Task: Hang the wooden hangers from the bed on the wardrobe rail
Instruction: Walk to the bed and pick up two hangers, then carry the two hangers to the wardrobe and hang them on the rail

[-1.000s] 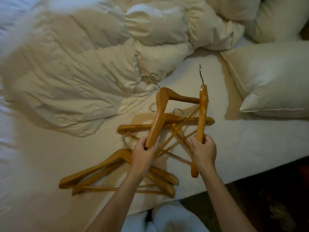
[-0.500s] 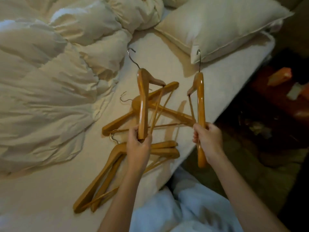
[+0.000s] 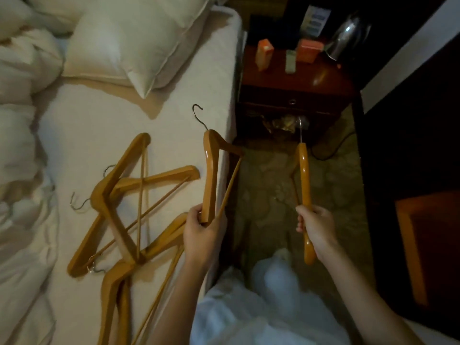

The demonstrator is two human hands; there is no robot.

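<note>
My head camera, wide and close.
It looks forward and down from my head, my left hand (image 3: 204, 235) and right hand (image 3: 316, 225) near below, bed (image 3: 174, 115) left, carpet (image 3: 268, 185) right.

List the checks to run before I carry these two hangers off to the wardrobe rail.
1. Left hand grips the left hanger at one arm's end: ok.
2. Right hand grips the right hanger along its arm: ok.
3. Held hangers apart from each other, hooks untangled: ok.
4. Held hangers clear of the pile on the bed: ok, both look free of it.
5. Wardrobe rail located, with room on it: cannot tell, it is not in view.
6. Bed emptied of hangers: not ok, several lie in the pile.
</note>
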